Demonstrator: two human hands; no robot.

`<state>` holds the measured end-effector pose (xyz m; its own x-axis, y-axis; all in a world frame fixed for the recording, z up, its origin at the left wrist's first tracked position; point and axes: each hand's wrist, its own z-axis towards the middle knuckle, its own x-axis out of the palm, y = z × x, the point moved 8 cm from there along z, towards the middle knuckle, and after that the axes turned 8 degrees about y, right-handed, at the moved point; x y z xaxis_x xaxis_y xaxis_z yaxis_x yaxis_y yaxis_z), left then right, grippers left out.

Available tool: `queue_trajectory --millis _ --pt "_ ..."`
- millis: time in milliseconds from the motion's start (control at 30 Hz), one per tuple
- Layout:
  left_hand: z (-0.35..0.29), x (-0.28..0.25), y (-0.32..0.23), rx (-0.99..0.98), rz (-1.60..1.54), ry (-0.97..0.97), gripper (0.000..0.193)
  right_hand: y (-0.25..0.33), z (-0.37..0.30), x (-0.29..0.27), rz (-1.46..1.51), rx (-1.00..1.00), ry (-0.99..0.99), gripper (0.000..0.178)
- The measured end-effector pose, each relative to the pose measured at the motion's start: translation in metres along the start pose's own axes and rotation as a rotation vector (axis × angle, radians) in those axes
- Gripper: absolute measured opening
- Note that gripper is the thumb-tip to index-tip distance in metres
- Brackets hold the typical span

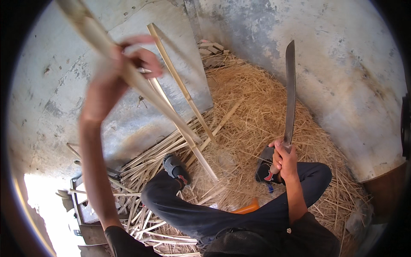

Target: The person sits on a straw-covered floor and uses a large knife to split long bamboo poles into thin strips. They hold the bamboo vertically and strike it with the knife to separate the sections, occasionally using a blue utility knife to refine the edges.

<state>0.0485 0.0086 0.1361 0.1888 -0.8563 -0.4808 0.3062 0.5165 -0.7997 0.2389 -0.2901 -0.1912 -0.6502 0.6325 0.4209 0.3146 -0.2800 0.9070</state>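
My left hand (105, 92), raised at the upper left and blurred by motion, is closed loosely around a long split bamboo strip (160, 105). The strip slants from the top edge down toward the middle. My right hand (284, 159) grips the handle of a machete (290, 92), its long dark blade pointing up and away from me. Beyond the held strip, another bamboo strip (182, 83) leans against the wall. A pale strip (200, 159) stands slanted with its lower end between my feet, partly hidden by the held one.
Straw-like shavings (252, 96) cover the floor around my bent legs. Many thin bamboo strips (147, 158) lie piled at the left. Worn walls (342, 81) enclose the corner, with bricks (212, 49) at its base. An orange object (247, 207) lies near my lap.
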Motion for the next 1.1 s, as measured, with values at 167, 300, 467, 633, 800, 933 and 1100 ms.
queue_trajectory --millis 167,300,467,633,800,933,1100 --pt "0.023 0.067 0.103 -0.091 -0.274 0.142 0.048 -0.01 -0.011 -0.018 -0.046 0.054 0.011 0.02" --pt "0.024 0.106 0.144 -0.123 -0.42 0.161 0.047 -0.006 -0.019 -0.022 -0.027 0.03 -0.048 0.023" --pt "0.021 0.135 0.171 -0.277 -0.044 0.226 0.058 -0.013 -0.024 -0.028 -0.046 0.052 -0.073 0.027" --pt "0.044 0.121 0.148 -0.115 -0.121 0.097 0.054 -0.02 -0.026 -0.026 -0.046 0.084 -0.061 0.029" --pt "0.071 0.082 0.098 0.04 -0.082 -0.089 0.052 -0.031 -0.03 -0.018 -0.007 0.115 -0.027 0.025" --pt "0.09 0.062 0.052 0.134 -0.085 -0.164 0.056 -0.043 -0.031 -0.004 0.05 0.171 0.055 0.034" --pt "0.108 0.05 0.006 0.231 -0.179 -0.263 0.049 -0.047 -0.027 0.04 0.264 0.205 0.14 0.054"
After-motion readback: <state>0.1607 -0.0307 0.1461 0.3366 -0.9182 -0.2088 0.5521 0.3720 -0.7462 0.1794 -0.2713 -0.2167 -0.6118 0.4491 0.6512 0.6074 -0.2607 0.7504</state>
